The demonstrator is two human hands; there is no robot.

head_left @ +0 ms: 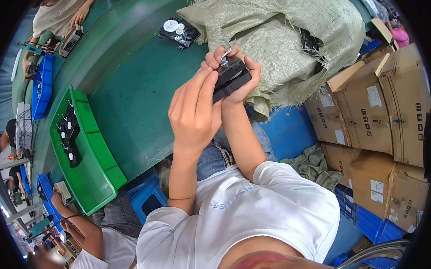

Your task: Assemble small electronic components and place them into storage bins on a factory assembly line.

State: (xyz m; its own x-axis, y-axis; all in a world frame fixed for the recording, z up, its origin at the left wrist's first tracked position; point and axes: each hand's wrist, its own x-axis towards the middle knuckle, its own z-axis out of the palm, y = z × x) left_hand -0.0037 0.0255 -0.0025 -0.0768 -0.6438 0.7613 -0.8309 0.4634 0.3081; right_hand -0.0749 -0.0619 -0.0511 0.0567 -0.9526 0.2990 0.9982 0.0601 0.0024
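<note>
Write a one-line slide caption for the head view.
Left hand and right hand hold a black part with a bent metal rod at a green table, near a green bin and woven sack.

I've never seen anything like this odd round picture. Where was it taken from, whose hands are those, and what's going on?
There is no robot here: these are a person's bare hands. The picture comes from a wide fisheye camera worn on that person's head, looking down, so straight edges bend near the rim.

The left hand and right hand together hold a black part. A bent metal rod sticks up from it.

On the green work surface lies a black assembly with white gears, next to bunched woven sacking. To the left is a green bin with black parts inside; cardboard boxes are stacked at right. Other people are visible along the left side.
</note>
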